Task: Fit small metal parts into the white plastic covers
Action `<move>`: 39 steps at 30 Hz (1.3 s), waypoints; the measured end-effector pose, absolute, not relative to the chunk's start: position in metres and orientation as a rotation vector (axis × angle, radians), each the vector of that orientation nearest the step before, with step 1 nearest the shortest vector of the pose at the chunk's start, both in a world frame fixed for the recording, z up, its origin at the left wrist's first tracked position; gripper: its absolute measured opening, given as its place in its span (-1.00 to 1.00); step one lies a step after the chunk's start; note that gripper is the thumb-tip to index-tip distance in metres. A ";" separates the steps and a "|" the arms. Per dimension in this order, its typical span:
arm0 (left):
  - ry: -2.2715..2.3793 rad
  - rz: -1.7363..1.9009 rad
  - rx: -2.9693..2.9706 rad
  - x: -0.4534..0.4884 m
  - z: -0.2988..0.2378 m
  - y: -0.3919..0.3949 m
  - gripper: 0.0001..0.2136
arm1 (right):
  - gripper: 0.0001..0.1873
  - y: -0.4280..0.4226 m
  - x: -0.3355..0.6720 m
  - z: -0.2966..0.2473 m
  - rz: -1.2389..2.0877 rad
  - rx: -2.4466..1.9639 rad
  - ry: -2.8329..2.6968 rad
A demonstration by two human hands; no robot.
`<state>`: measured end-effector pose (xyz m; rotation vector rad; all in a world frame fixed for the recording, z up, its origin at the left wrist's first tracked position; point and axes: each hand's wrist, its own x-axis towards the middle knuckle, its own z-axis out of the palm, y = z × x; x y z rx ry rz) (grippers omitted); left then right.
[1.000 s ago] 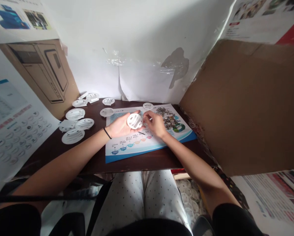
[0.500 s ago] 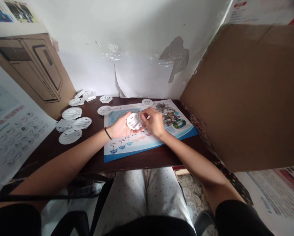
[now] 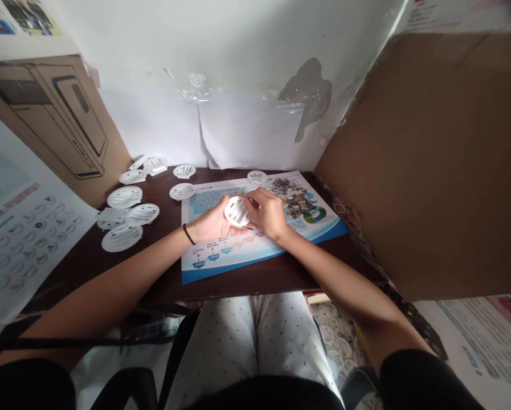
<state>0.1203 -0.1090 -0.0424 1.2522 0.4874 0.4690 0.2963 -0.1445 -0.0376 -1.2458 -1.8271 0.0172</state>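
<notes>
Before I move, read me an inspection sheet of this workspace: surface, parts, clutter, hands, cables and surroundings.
Surface: dark brown table, with a blue-edged printed sheet lying on it.
Parts: white slotted disc in hand; small metallic-looking pieces heaped on the sheet's right side.
Clutter: more white discs at the table's left, some overlapping.
Left hand: holds the slotted disc.
Right hand: fingers at the disc's right edge; whether they pinch anything is hidden.
Cables: one black bar or cable crosses at lower left; cannot tell which.
Surroundings: brown cardboard panel at right, printed cardboard at left, white backing behind.
</notes>
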 end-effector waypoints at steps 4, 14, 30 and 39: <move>0.426 0.503 1.163 0.120 -0.050 -0.105 -0.43 | -0.76 -0.145 0.295 -0.038 -0.031 -1.265 -1.843; 0.472 0.543 1.064 0.125 -0.046 -0.116 -0.43 | -0.79 -0.143 0.291 -0.043 -0.065 -1.300 -1.887; 0.503 0.606 1.107 0.128 -0.045 -0.122 -0.46 | -0.85 -0.138 0.290 -0.046 -0.090 -1.348 -1.884; 0.520 0.565 1.132 0.125 -0.046 -0.119 -0.43 | -0.87 -0.133 0.296 -0.046 0.060 -1.249 -1.910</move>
